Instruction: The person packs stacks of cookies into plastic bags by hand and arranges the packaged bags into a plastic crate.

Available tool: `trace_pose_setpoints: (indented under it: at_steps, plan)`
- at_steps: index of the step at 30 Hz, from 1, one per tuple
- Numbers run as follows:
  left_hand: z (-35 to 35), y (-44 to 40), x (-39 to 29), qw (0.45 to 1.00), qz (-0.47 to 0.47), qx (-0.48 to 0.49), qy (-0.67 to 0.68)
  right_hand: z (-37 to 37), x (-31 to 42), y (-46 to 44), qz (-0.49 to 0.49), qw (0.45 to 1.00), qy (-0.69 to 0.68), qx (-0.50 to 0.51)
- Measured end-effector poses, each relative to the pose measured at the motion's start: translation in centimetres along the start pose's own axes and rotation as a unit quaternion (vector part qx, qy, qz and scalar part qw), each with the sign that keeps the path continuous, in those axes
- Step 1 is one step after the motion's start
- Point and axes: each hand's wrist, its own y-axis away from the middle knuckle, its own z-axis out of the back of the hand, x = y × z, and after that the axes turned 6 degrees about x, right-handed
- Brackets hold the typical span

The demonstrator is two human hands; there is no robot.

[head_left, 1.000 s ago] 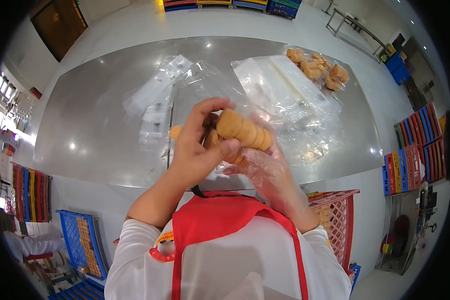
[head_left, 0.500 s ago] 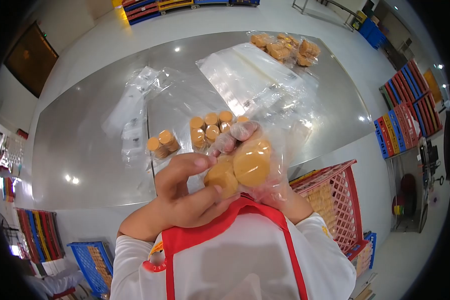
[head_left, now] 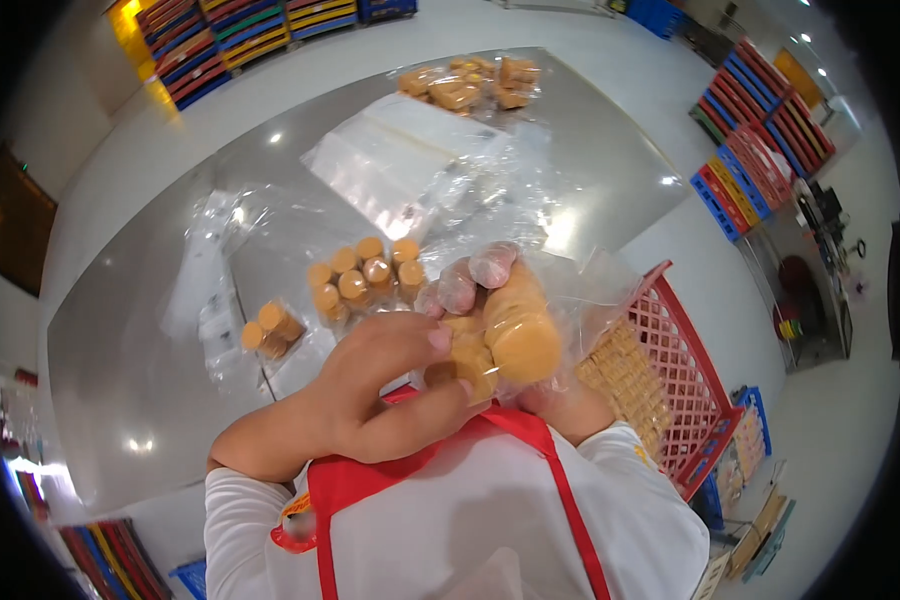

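Right hand (head_left: 475, 285): palm obscured by the held biscuit stacks (head_left: 525, 345). Surface (head_left: 120, 360): near edge partly covered by the left forearm (head_left: 270, 440). Flat bags (head_left: 380, 150): printed marks too small to read. Red crate (head_left: 685, 400): partly hidden behind the right sleeve (head_left: 630, 480). Blue crate (head_left: 192, 578): cut off at the bottom edge. Brown door (head_left: 15, 225): left side lost in the dark border.

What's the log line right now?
left hand: fingers on round tan biscuit stacks | right hand: cradling them | grey metal table: similar stacks, clear plastic bags
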Motion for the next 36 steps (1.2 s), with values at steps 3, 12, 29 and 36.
trace_pose_setpoints:
  at_steps: [3, 12, 29, 36]
  plan:
    - [-0.9, -2.0, 0.4, 0.999, -0.033, 0.016, 0.038, 1.1, 1.3, 1.1, 0.061, 0.996, 0.041, 0.052]
    - [-4.2, -5.6, -0.1, 0.979, -0.138, 0.020, 0.150, 0.5, 4.9, 5.7, 0.161, 0.975, 0.135, 0.079]
    - [-6.8, -6.7, -2.0, 0.966, -0.110, 0.029, 0.232, -2.4, 5.3, 9.6, 0.215, 0.968, 0.120, -0.053]
    - [-6.1, -6.5, -1.7, 0.970, -0.098, 0.042, 0.217, -2.0, 4.9, 9.4, 0.194, 0.973, 0.116, -0.046]
